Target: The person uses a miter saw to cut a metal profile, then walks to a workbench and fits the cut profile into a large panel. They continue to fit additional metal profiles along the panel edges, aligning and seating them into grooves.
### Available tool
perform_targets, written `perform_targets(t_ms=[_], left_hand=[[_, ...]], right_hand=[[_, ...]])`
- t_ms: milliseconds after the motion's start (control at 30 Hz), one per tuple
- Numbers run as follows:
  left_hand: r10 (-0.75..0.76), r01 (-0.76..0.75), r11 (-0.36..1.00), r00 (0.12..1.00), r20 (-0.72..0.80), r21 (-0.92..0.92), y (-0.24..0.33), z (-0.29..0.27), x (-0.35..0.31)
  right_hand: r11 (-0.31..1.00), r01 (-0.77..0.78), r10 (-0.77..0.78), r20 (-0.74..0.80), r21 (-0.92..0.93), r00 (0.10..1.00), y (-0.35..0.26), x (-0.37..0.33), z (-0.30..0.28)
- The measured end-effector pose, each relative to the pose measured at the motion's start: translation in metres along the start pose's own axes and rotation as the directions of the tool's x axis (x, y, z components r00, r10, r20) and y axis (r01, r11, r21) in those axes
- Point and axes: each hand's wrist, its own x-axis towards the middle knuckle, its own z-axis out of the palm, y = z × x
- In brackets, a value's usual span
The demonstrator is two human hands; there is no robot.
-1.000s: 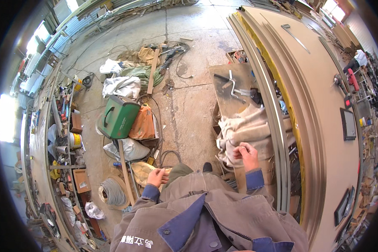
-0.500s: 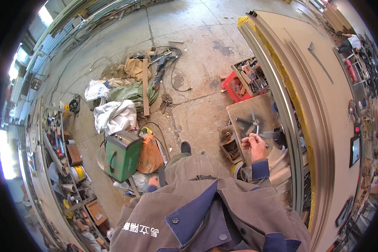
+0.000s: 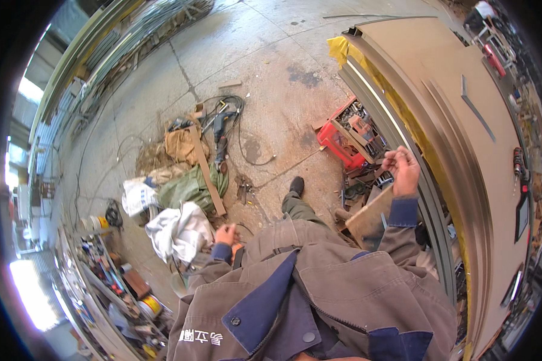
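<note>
My right hand (image 3: 402, 173) is raised beside the long metal profiles (image 3: 424, 174), near a red crate (image 3: 338, 147) of tools. Its thumb and fingertips are pinched together; whatever may be between them is too small to make out. At my left side, low by the white sack (image 3: 180, 231), hangs my left hand (image 3: 225, 235). Its fingers are loosely curled, and nothing shows in them. Below the right forearm lies a brown board (image 3: 367, 218), partly covered by my sleeve.
A corded power tool (image 3: 221, 135), a long wooden strip (image 3: 208, 174) and a green sack (image 3: 190, 194) lie on the floor ahead to the left. Cluttered shelving (image 3: 117, 277) runs along the left. A large brown panel stack (image 3: 470, 120) stands at the right.
My body has moved forward, with one foot stepping ahead. The right hand has gone from over the board up beside the crate. My left hand has come further into view.
</note>
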Motion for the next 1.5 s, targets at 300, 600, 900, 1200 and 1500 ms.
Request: perform_targets(t_ms=[300,600,900,1200,1500], left_hand=[[0.174,-0.15,0.933,0.984,-0.045,0.327,0.119,0.001,0.097],[0.247,-0.196,0.966,0.885,0.394,-0.165,0.422,0.104,0.279],[0.308,-0.424,0.899,0.425,0.851,-0.113,0.751,0.29,0.287],[0.108,-0.392,0.916,0.032,0.994,-0.087,0.834,0.46,0.255],[0.186,-0.353,0.92,0.017,0.982,-0.168,0.829,0.485,0.217]], right_hand=[[0.995,-0.003,-0.003,0.055,0.101,0.998,-0.027,0.119,0.101],[0.936,-0.35,0.345,0.307,-0.038,0.887,0.052,0.17,0.227],[0.764,-0.234,0.411,-0.173,0.601,0.895,0.123,0.302,0.28],[0.641,0.36,0.183,-0.59,0.678,0.786,0.105,0.367,0.284],[0.652,0.527,0.077,-0.739,0.545,0.67,0.101,0.388,0.284]])
